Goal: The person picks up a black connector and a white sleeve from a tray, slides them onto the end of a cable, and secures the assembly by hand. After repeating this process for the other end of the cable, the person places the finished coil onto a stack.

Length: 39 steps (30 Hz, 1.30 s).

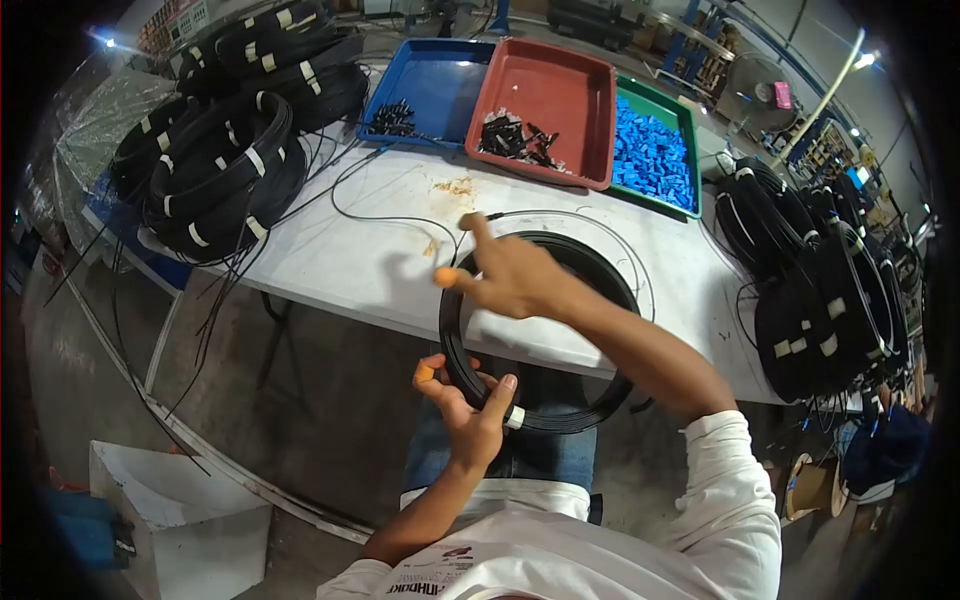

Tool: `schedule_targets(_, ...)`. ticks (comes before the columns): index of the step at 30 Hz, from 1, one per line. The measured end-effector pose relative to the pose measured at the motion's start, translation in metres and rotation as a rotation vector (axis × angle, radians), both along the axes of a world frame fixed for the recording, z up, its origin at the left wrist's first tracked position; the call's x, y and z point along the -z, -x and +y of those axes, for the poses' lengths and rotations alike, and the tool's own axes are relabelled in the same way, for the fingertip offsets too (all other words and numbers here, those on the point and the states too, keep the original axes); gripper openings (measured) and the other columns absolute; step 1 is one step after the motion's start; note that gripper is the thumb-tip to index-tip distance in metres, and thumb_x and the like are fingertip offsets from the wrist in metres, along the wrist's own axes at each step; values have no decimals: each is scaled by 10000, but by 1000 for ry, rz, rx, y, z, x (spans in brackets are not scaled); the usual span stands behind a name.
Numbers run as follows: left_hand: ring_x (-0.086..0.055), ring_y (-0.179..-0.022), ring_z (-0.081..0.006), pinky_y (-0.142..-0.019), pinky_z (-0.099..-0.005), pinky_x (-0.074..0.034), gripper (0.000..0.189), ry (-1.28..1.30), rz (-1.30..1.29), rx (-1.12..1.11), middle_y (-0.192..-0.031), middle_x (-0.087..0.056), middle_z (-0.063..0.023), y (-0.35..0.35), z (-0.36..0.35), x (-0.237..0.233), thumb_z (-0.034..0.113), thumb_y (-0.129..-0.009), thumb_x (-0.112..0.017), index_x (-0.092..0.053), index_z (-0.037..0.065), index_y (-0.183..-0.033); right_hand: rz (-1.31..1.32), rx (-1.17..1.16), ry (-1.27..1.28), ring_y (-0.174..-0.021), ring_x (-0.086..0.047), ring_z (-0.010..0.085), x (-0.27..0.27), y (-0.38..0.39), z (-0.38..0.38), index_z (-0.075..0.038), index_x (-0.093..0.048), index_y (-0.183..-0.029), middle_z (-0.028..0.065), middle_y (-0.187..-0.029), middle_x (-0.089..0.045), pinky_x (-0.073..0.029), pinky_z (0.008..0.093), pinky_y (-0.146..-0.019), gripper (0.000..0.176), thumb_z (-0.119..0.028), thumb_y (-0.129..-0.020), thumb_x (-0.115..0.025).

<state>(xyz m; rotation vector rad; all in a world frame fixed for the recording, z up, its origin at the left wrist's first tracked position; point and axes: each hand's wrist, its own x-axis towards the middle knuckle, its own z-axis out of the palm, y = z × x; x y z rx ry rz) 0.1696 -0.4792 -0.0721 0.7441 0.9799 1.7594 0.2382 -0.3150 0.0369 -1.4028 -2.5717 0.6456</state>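
Note:
A black cable coil (600,400) rests against the front table edge, its lower part over my lap, with white tape (515,417) round one spot. My left hand (470,415) is closed round the coil's lower left side, thumb on top, orange covering on a finger. My right hand (525,275) is over the coil's upper left, a finger and an orange-tipped digit spread apart; I see nothing held between them. Just beyond its fingertips lies a slim black cable connector (494,216). A loose cable (385,218) curves across the white table (350,285) to the left of this hand.
Behind the coil stand a blue tray (430,70) with small black parts, a red tray (550,75) with black and clear pieces, and a green tray (692,150) of blue connectors. Taped cable coils (225,170) pile up left; more coils (815,310) stand right.

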Motion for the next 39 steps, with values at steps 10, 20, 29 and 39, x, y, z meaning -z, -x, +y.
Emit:
schedule_targets(10, -619, -790, -309, -693, -399, -535, 772, -697, 872, -239, -1193, -370, -226, -67, -29, -94, 54, -664, -869, -260, 104, -1134, 1047, 348, 200, -844, -640, 199, -107, -78, -84, -131, -172, -1496, 148, -1060, -579, -560, 343, -579, 883, -173, -842, -764)
schedule_targets(20, -497, -1154, -256, -883, -381, -422, 566, -822, 887, -41, -1261, -476, -153, -49, -36, -59, 370, -836, -765, -477, 79, -1228, 1320, 904, 34, -551, -516, 113, -85, -204, -164, -159, -383, -1398, 54, -802, -531, -435, 275, -458, 719, -115, -784, -755)
schedule_targets(29, -445, -1312, -291, -1084, -572, -369, 623, -72, -538, 624, -1418, -424, -93, -47, -9, 40, 201, -948, -645, -259, 241, -1436, 1883, 768, 61, -519, -475, 140, 5, -216, -236, -194, -370, -1381, 72, -806, -508, -444, 276, -390, 683, -35, -769, -626)
schedule_targets(39, -180, -1505, -351, -1216, -497, -148, 1085, -9, 94, 471, -1606, -181, -164, -14, -16, -9, -48, -619, -540, -56, 149, -1570, 1764, 1072, 193, -851, -596, 217, 87, -210, -229, -201, -39, -1521, 136, -1376, -342, -558, 345, -648, 1027, 33, -772, -700)
